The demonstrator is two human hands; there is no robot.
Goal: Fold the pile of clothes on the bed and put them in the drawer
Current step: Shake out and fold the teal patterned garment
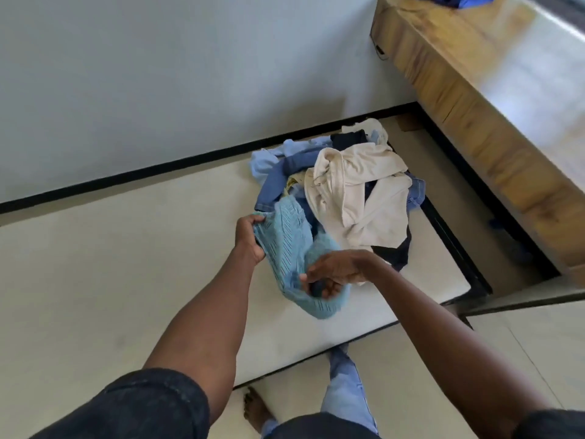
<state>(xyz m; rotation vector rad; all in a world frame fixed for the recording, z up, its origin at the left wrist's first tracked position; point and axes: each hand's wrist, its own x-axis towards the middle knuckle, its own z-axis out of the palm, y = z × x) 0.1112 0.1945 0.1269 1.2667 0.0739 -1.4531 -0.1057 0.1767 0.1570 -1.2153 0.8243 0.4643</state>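
Note:
A light blue knitted garment (289, 245) hangs crumpled between my hands, just above the white bed (110, 274). My left hand (250, 237) grips its upper left edge. My right hand (332, 275) pinches the cloth lower down, near its bottom fold. Behind it, at the bed's far right corner, lies the pile of clothes (348, 185): a cream garment (357, 191) on top, with denim, pale blue and dark navy pieces under and around it.
A wooden drawer unit (474, 99) with a glossy top runs along the right, with blue cloth on its far end. A white wall rises behind the bed. Pale floor tiles (522, 343) and my bare foot (256, 407) show below.

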